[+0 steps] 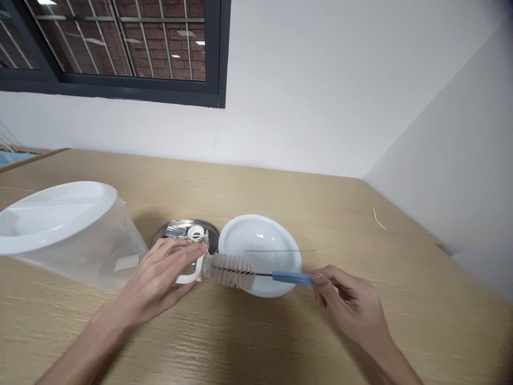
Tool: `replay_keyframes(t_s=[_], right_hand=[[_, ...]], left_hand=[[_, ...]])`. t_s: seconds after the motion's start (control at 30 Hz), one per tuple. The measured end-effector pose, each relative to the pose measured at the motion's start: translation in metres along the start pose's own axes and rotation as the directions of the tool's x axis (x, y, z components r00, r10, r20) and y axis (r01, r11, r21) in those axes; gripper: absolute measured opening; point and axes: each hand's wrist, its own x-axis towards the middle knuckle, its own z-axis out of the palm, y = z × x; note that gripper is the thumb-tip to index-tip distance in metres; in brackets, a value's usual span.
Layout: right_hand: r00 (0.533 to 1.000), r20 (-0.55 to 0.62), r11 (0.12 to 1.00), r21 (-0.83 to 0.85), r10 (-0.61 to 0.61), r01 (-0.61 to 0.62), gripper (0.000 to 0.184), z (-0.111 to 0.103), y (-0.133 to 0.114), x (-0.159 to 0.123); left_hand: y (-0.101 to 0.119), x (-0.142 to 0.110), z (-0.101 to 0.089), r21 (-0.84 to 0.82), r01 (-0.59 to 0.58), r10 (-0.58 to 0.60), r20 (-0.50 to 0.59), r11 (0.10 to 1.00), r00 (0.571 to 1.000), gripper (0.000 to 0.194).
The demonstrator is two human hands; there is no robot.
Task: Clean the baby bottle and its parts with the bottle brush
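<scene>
My right hand point(348, 305) pinches the blue handle of a bottle brush point(232, 270), which lies level and points left. Its white bristles meet the mouth of a clear bottle point(206, 266) with a white handle; whether the tip is inside, I cannot tell. My left hand point(160, 275) is wrapped around that bottle and hides most of its body. Just behind the left hand, a round metal tray point(214, 235) bears a white ring-shaped part point(196, 233) and a clear piece point(176, 230). Beyond the brush stands a white bowl point(260, 235), partly covered by the bristles.
A large translucent container point(108, 251) with a white lid point(96, 200) stands at the left. One thin straight wire point(280, 250) crosses the bowl. Farther right on the wooden table point(340, 214) lies a short pale strip point(378, 218). A white wall and a barred window rise behind.
</scene>
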Motion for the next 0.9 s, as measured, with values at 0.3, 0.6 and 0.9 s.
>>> replay_keyframes(t_s=[0.3, 0.6, 0.9], right_hand=[[0.984, -0.073, 0.978, 0.114, -0.165, 0.173, 0.039, 0.0007, 0.0035, -0.0005], [0.986, -0.074, 0.988, 0.029, -0.151, 0.154, 0.018, -0.004, 0.0058, 0.0001], [0.997, 0.007, 0.995, 0.067, -0.071, 0.071, 0.019, 0.0001, 0.0049, -0.0008]], left_hand=[[-0.0094, -0.0023, -0.0033, -0.048, 0.129, -0.125, 0.082, 0.99, 0.989, 0.052], [-0.005, -0.002, -0.0017, -0.072, 0.108, -0.101, 0.096, 0.992, 0.99, 0.053], [-0.0014, -0.0025, 0.0023, -0.043, 0.01, -0.007, 0.06, 0.999, 0.998, 0.05]])
